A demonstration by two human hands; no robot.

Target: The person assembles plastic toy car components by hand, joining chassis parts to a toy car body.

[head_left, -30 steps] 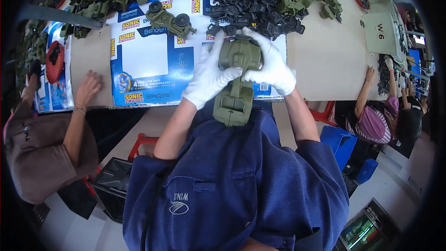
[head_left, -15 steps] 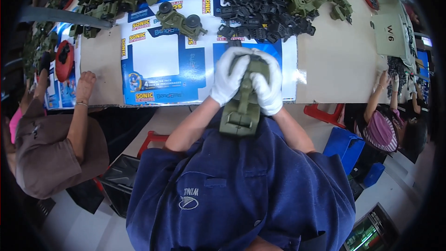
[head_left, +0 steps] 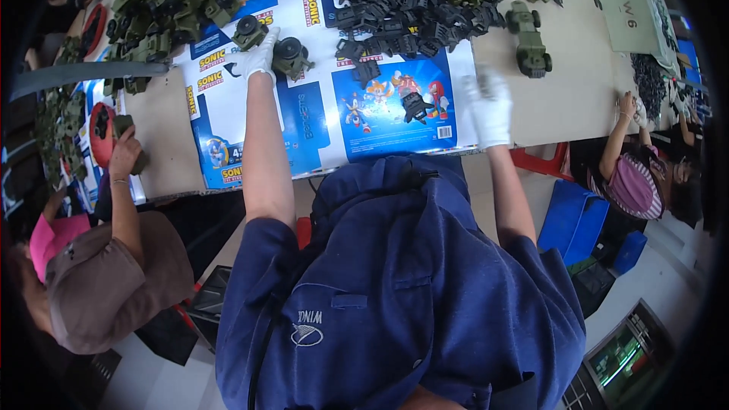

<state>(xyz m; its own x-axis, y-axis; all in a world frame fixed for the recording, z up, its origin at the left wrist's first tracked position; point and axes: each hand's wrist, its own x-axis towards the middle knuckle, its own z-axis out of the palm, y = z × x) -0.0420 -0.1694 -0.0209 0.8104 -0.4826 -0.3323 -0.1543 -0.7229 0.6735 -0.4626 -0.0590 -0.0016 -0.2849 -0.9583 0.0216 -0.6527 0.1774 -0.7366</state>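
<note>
My left hand (head_left: 258,58), in a white glove, has its fingers over the middle of an olive-green toy vehicle (head_left: 293,61) with black wheels, which lies on the printed sheet. The hand hides the middle of its body. My right hand (head_left: 490,110), also gloved, is over the sheet's right edge; motion smears its fingers, and nothing shows clearly in them. Farther off to the right, a green toy truck (head_left: 529,42) lies on the bare tabletop. A black plastic part (head_left: 415,107) sits on the sheet between my hands.
A heap of green toy vehicles (head_left: 171,11) covers the far left. Black plastic parts (head_left: 418,11) are piled at the far middle. A grey bar (head_left: 91,76) juts in from the left. A co-worker's hand (head_left: 125,153) holds a green piece beside a red dish (head_left: 102,133).
My hands have parted. The green truck they held together now lies on the table at the right. My left hand has reached forward-left to the wheeled vehicle; my right has moved right.
</note>
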